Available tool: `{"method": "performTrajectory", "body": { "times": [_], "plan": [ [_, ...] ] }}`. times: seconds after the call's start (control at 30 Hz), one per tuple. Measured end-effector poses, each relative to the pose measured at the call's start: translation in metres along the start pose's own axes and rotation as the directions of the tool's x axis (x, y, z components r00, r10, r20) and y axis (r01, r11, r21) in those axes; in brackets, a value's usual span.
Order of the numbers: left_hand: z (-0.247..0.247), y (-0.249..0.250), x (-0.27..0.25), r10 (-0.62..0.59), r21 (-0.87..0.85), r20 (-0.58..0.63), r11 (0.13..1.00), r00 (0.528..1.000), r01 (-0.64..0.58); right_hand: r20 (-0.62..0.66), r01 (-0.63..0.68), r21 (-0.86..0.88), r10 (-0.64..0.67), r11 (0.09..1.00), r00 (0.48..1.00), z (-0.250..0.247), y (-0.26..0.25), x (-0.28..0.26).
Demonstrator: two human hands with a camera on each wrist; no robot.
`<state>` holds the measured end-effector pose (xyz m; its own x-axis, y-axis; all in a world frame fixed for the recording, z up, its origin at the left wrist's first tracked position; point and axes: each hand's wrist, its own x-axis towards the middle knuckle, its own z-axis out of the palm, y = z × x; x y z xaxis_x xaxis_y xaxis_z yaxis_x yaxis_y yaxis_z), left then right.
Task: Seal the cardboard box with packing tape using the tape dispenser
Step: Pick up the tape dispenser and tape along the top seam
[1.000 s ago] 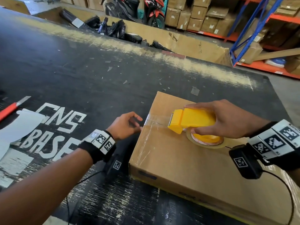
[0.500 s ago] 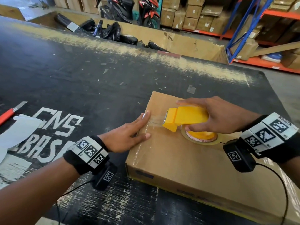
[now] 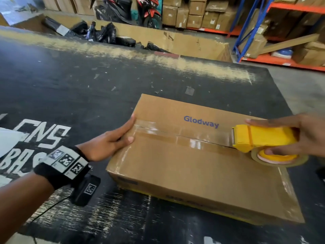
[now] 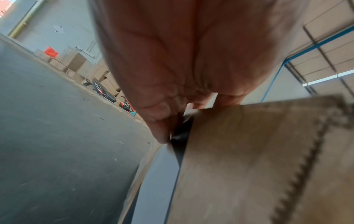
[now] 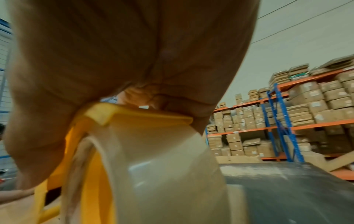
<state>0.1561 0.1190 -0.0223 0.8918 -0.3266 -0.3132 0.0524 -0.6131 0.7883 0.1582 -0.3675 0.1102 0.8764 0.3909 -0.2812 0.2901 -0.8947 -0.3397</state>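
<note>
A flat brown cardboard box (image 3: 193, 173) printed "Glodway" lies on the black table (image 3: 79, 85). A strip of clear tape (image 3: 175, 136) runs along its centre seam, from the left edge to the yellow tape dispenser (image 3: 260, 138). My right hand (image 3: 290, 134) grips the dispenser near the box's right end, fingers curled round it and its tape roll (image 3: 279, 159). My left hand (image 3: 112, 141) presses flat on the box's left edge over the tape's start, fingers straight. In the right wrist view the dispenser (image 5: 122, 121) and roll (image 5: 162, 174) fill the frame.
White painted letters (image 3: 44, 134) mark the table at left, beside a white sheet (image 3: 7, 141). A cardboard bin with black bags (image 3: 105, 34) stands beyond the far edge. Shelving with boxes (image 3: 290, 32) and motorbikes (image 3: 147, 13) are behind.
My right hand has pulled the dispenser from the box's left end to its right end, laying tape along the seam. The left hand reached in and now presses on the tape's start.
</note>
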Motion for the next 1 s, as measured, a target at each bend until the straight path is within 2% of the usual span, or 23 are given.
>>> {"method": "performTrajectory", "body": {
  "times": [0.13, 0.2, 0.3, 0.37, 0.43, 0.53, 0.6, 0.7, 0.77, 0.87, 1.0],
  "plan": [
    [0.003, 0.004, -0.001, -0.032, -0.026, -0.025, 0.999, 0.999, 0.032, 0.010, -0.053, -0.004, 0.053, 0.999, 0.999, -0.005, 0.049, -0.032],
    [0.004, 0.008, -0.002, -0.058, -0.003, -0.048, 0.998, 0.997, 0.058, -0.002, -0.036, -0.009, 0.036, 0.999, 0.999, -0.005, 0.069, -0.044],
    [0.007, 0.019, -0.006, -0.112, 0.051, -0.066, 0.992, 0.991, 0.116, -0.020, -0.003, 0.087, 0.005, 0.996, 1.000, -0.002, 0.092, -0.061],
    [0.012, 0.030, -0.008, -0.145, 0.171, -0.073, 0.973, 0.987, 0.155, -0.022, 0.011, 0.122, -0.008, 0.992, 1.000, 0.002, 0.104, -0.065],
    [0.013, 0.041, -0.006, -0.162, 0.351, -0.079, 0.919, 0.984, 0.179, -0.017, 0.022, 0.123, -0.020, 0.992, 1.000, 0.009, 0.115, -0.063],
    [0.019, 0.068, 0.005, -0.185, 0.623, -0.075, 0.758, 0.980, 0.191, -0.011, 0.038, 0.100, -0.037, 0.994, 0.999, 0.018, 0.125, -0.061],
    [0.041, 0.098, 0.014, -0.129, 0.713, -0.064, 0.688, 0.990, 0.136, -0.027, 0.052, 0.106, -0.049, 0.993, 0.998, 0.021, 0.133, -0.063],
    [0.099, 0.152, 0.029, 0.027, 0.729, 0.021, 0.684, 0.999, -0.034, -0.045, 0.073, 0.138, -0.068, 0.988, 0.997, 0.025, 0.142, -0.066],
    [0.142, 0.181, 0.044, 0.080, 0.724, 0.100, 0.678, 0.992, -0.127, -0.054, 0.100, 0.153, -0.093, 0.983, 0.994, 0.029, 0.146, -0.066],
    [0.194, 0.211, 0.064, 0.064, 0.753, 0.207, 0.627, 0.976, -0.201, -0.076, 0.116, 0.166, -0.104, 0.979, 0.992, 0.034, 0.155, -0.064],
    [0.218, 0.221, 0.081, 0.003, 0.783, 0.208, 0.599, 0.978, -0.168, -0.095, 0.142, 0.201, -0.125, 0.969, 0.988, 0.038, 0.158, -0.066]
  ]
}}
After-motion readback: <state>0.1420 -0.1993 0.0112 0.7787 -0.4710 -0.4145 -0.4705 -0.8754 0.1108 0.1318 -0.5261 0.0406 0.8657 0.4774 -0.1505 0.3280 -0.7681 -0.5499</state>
